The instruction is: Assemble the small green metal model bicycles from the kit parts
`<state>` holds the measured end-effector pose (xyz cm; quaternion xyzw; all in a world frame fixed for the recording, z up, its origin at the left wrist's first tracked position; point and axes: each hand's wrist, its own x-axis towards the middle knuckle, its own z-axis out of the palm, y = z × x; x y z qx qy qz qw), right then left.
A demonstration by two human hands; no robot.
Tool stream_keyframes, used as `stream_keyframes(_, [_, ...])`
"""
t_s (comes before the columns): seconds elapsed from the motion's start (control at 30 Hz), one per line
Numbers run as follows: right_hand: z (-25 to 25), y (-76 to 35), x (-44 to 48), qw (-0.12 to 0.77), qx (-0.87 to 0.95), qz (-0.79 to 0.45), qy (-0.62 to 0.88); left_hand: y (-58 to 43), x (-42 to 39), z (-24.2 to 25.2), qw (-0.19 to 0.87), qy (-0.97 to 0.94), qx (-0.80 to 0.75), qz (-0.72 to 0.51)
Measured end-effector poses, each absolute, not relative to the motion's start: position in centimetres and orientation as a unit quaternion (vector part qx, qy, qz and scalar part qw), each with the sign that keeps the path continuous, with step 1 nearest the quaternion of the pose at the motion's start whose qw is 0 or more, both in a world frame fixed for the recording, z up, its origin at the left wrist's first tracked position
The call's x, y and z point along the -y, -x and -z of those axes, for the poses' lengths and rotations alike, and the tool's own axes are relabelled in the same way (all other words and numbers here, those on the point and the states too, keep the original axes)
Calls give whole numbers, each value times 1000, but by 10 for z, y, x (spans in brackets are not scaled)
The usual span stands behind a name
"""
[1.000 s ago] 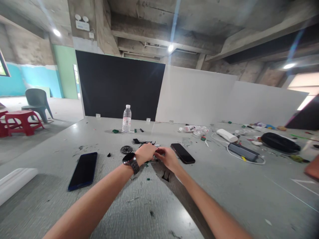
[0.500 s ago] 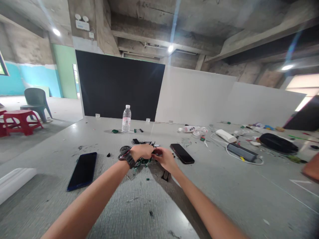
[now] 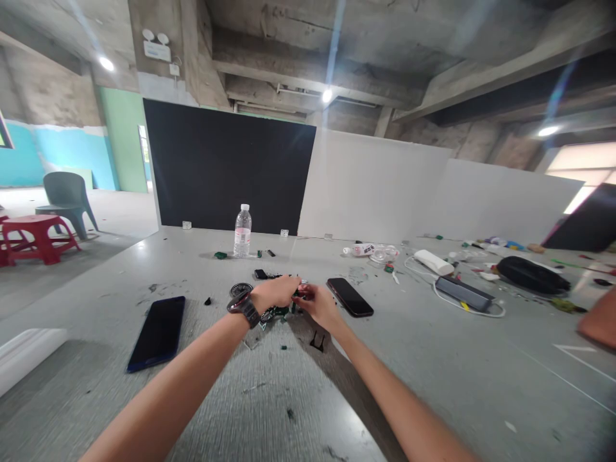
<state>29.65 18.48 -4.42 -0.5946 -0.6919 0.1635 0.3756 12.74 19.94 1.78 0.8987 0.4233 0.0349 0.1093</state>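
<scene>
My left hand [image 3: 278, 292], with a dark watch on its wrist, reaches over a small green and black assembly [image 3: 275, 313] on the grey table. Its fingers are closed, and whatever they grip is hidden. Fingertips of my right hand [image 3: 315, 301] pinch together beside it, around something too small to name. A black spoked wheel [image 3: 240, 290] lies just left of my left hand. Below my right hand is a small black forked part [image 3: 317, 341]. A small black block [image 3: 260, 274] lies behind my left hand.
On the grey table [image 3: 231, 410], a blue-edged phone [image 3: 156, 333] lies left and a black phone [image 3: 350, 297] right. A clear bottle [image 3: 243, 232] stands behind. Further right are a grey power bank [image 3: 463, 294], a black case [image 3: 532, 276] and part of another person's arm [image 3: 599, 324].
Both hands stay close together over the assembly, with only slight finger movement. The whole view has shifted slightly.
</scene>
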Motion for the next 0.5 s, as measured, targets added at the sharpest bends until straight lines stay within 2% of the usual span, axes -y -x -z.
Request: stream_keyframes(0.5, [38,-292,-179,410,661,-194,598,-134,-198,-15,74,-911,-404,-31])
